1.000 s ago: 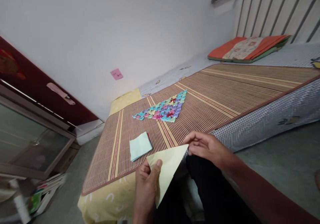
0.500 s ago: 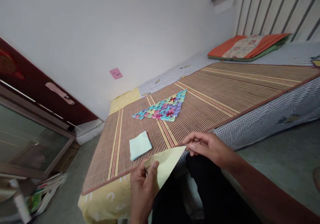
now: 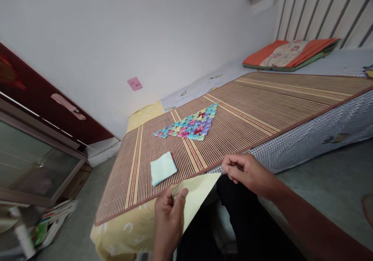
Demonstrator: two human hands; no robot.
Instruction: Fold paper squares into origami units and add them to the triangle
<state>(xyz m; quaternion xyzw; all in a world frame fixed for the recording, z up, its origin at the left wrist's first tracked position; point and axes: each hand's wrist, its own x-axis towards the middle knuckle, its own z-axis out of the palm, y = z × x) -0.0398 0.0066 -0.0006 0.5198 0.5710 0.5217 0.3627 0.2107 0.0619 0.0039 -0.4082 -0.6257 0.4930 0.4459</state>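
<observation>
Bamboo slats made up the striped mat [image 3: 256, 109] that covered most of the bed [image 3: 335, 129], whose yellow sheet showed at the near corner. An orange cushion [image 3: 288, 55] lay at the bed's far end. Toward the mat's near end sat a triangular patchwork of small folded papers [image 3: 189, 127], and closer to the near edge a small stack of pale blue sheets [image 3: 163, 168]. Just off that near edge, above the person's lap, was the pale yellow paper [image 3: 198, 199], folded into a triangle. The left hand [image 3: 169, 222] pinched its lower left part, thumb on top. The right hand [image 3: 247, 171], fingers curled narrow, was at the upper right tip; whether it actually gripped the tip could not be told. Judging from this, a clean fold would call for matching the corners exactly and holding them firm before any crease was pressed.
</observation>
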